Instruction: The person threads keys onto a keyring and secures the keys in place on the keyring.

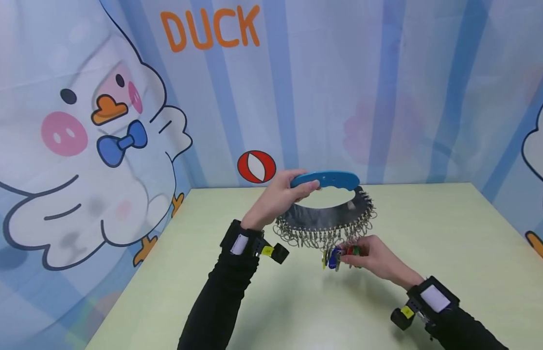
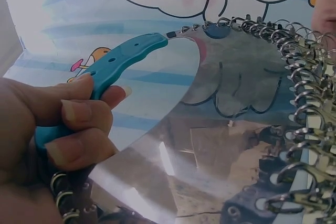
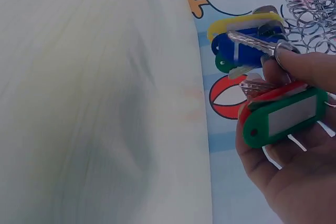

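Note:
My left hand (image 1: 282, 194) grips one end of the blue handle (image 1: 332, 180) of a large key holder, a curved shiny metal plate (image 1: 319, 218) held up above the table. Small metal clips and rings (image 2: 310, 114) line the plate's outer edge. Below it, my right hand (image 1: 376, 257) holds several keys with coloured tags close under the rings. In the right wrist view a green tag (image 3: 283, 119) lies across the fingers, and a silver key (image 3: 252, 41) shows beside the thumb. A yellow tag (image 3: 236, 23) and a blue tag (image 3: 244, 51) hang past the fingertips.
Beneath both hands is a pale yellow-green table (image 1: 188, 291). A light blue curtain (image 1: 324, 97) printed with cartoon ducks stands behind it and along its sides. Each wrist carries a black strap with a small camera (image 1: 402, 318).

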Available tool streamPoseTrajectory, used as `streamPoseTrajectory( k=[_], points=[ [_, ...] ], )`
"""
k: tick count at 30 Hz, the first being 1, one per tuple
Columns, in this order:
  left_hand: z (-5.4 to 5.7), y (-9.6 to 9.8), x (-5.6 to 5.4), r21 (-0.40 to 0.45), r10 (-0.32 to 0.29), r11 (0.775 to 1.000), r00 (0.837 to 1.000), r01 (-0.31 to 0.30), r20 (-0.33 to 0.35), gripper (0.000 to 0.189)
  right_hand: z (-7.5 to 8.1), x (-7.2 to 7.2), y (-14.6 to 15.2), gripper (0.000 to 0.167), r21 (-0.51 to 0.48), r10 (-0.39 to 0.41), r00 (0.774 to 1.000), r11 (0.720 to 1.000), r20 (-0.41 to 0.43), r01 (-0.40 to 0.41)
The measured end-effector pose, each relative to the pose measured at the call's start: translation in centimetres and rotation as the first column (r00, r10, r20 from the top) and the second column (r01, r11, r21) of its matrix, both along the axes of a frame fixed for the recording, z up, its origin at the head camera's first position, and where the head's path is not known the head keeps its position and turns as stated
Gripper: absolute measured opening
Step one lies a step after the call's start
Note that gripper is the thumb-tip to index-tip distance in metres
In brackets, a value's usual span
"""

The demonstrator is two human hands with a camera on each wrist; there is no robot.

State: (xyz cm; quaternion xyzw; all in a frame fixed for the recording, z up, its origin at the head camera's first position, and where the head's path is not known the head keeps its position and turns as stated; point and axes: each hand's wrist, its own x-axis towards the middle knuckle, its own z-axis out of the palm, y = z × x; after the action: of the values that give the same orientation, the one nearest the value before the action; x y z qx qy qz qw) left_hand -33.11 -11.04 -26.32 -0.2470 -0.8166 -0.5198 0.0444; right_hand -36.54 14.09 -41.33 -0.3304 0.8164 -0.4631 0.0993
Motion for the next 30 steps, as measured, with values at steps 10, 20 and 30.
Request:
streamPoseTrajectory(
  k=[10, 20, 30],
  points=[
    [0.4, -0.2, 0.0, -0.017, 0.018, 1.0, 1.0, -0.018, -0.017, 0.019, 0.6, -0.2, -0.2, 0.028, -0.012, -0.006, 1.0, 1.0, 0.003, 0.006],
    [0.8, 0.1, -0.1, -0.02, 0.018, 1.0, 1.0, -0.018, -0.007, 0.02, 1.0, -0.3, -1.5, 0.05, 0.009, -0.01, 0.996, 1.0, 0.093, 0.009],
    [0.0, -0.2, 0.3, 0.013, 0.015, 1.0, 1.0, -0.016, 0.015, 0.023, -0.6, -0.5, -1.8, 0.049, -0.166, 0.242, 0.887, 0.967, 0.392, -0.191]
  ],
)
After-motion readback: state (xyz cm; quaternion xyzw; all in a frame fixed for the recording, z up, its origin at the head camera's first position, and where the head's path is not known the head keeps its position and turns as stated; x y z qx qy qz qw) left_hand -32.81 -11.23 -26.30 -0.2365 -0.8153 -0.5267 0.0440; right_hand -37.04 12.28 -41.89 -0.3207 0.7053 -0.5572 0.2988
